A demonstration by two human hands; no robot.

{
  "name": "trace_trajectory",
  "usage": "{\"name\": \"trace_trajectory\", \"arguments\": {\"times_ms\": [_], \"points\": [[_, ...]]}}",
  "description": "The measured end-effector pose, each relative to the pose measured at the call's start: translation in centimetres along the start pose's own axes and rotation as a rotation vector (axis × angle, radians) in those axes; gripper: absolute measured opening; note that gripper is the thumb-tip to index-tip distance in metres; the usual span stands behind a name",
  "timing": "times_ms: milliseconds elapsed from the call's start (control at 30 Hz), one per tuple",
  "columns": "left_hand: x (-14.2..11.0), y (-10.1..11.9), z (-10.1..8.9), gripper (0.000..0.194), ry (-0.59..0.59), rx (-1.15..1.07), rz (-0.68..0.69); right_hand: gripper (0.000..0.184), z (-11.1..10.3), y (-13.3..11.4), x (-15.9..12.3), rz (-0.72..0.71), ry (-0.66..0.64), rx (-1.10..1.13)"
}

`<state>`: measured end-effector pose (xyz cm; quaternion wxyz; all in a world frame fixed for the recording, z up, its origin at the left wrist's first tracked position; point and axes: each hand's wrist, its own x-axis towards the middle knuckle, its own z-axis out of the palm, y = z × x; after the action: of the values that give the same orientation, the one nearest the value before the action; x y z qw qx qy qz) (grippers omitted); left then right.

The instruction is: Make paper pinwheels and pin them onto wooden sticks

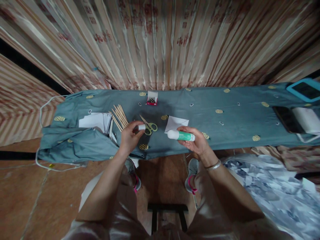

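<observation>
Glue stick [186, 136], green-labelled, lies sideways in the grip of the right hand [197, 140], its rounded white end pointing left over the lower edge of a folded white paper [178, 122]. The left hand [129, 136] pinches a small white cylinder [142, 127] between thumb and fingertips, just beside the scissors [149, 126], whose blades point to the far left. Both hands are above the near part of the bench [240, 125], well apart from each other, with the paper's left edge and the scissors' handles lying between them.

Wooden sticks [120, 115] and white sheets [95, 120] crowd the left hand's outer side. A red box [152, 100] stands close to the far edge, in front of the curtain [160, 43]. Rightward, a broad run of pineapple-print cloth reaches from the folded paper to a dark flat object [285, 119] near the bench's right end. Below the near edge sits a bag of paper pieces [277, 193].
</observation>
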<state>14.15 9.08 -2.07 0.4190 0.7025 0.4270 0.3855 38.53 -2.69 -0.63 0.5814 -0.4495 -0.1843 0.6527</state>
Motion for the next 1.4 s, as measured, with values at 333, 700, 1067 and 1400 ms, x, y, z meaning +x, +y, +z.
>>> {"name": "trace_trajectory", "arguments": {"times_ms": [333, 700, 1067, 1400], "points": [[0.5, -1.1, 1.0, 0.040, -0.017, 0.538, 0.410, 0.031, -0.7, -2.0, -0.3, -0.192, 0.086, -0.011], [-1.1, 0.4, 9.7, 0.028, -0.416, 0.532, 0.577, 0.037, -3.5, -2.4, 2.9, -0.308, 0.303, 0.060], [-0.5, -0.2, 10.3, 0.023, -0.400, 0.398, 0.547, 0.048, -3.3, -0.9, 5.3, -0.324, 0.417, -0.326], [-3.8, 1.1, 8.6, 0.024, -0.485, 0.400, 0.546, 0.046, -2.7, -0.1, 3.5, -0.354, 0.332, -0.482]]}}
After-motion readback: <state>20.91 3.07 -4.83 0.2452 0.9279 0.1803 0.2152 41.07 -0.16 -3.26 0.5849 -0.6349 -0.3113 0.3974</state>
